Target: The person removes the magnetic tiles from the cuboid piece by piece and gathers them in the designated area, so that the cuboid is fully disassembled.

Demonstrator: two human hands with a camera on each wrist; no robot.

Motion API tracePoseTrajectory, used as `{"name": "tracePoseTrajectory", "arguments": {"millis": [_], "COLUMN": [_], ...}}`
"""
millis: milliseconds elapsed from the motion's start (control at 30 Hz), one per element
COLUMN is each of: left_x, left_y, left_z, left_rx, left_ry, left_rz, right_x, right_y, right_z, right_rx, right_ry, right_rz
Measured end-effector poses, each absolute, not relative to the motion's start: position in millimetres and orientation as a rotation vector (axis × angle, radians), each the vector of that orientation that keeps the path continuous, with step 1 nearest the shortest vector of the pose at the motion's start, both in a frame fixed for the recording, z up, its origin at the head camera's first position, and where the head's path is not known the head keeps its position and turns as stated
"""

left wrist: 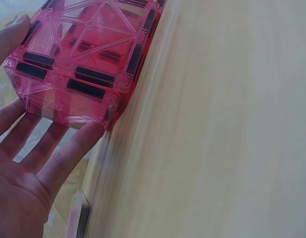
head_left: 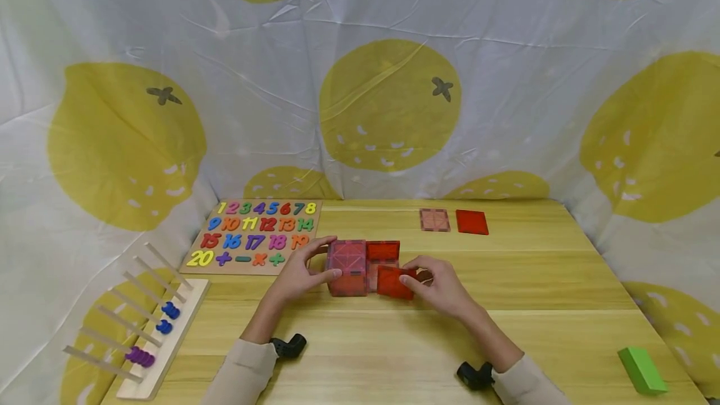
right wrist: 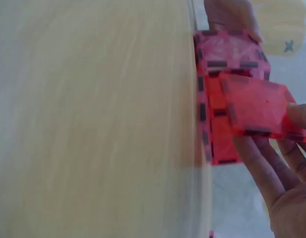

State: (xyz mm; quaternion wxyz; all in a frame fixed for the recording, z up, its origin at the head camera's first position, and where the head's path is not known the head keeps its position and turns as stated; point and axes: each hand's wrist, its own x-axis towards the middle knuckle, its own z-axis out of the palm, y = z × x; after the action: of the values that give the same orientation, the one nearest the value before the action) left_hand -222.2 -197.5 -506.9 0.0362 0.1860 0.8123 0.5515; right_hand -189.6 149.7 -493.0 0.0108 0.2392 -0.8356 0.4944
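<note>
A cube of clear pink magnetic tiles (head_left: 347, 257) stands mid-table, and my left hand (head_left: 297, 275) holds it from the left, thumb at the front. The left wrist view shows the fingers against one side of the cube (left wrist: 88, 59). Joined to its right are a flat tile (head_left: 373, 277) and an upright red tile (head_left: 384, 250) at the back. My right hand (head_left: 444, 286) pinches a red magnetic tile (head_left: 392, 281) in front of that flat tile. In the right wrist view the pinched tile (right wrist: 257, 105) hangs tilted; whether it touches the others I cannot tell.
A pale pink tile (head_left: 435, 220) and a red tile (head_left: 472, 222) lie at the back. Left are a number board (head_left: 242, 269) and a wooden peg rack (head_left: 165, 349) with blue and purple beads. A green block (head_left: 642, 370) sits near the right edge.
</note>
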Motion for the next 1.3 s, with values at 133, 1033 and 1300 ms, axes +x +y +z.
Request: {"name": "tracePoseTrajectory", "arguments": {"millis": [133, 1033, 1300], "left_x": [-221.8, -224.7, -223.0], "left_y": [-198.2, -198.8, -200.8], "left_z": [-505.8, -509.6, -508.6], "left_rx": [0.562, 0.566, 0.571], "left_ry": [2.497, 2.450, 2.452], "left_rz": [1.694, 1.727, 1.723], "right_x": [-192.7, -245.0, -271.0], "right_y": [162.1, 320.4, 356.6], "right_z": [-492.5, -473.7, -478.3], "right_rx": [0.618, 0.027, -0.177], "right_ry": [-2.645, -2.466, -2.520], "right_rz": [1.692, 1.576, 1.668]}}
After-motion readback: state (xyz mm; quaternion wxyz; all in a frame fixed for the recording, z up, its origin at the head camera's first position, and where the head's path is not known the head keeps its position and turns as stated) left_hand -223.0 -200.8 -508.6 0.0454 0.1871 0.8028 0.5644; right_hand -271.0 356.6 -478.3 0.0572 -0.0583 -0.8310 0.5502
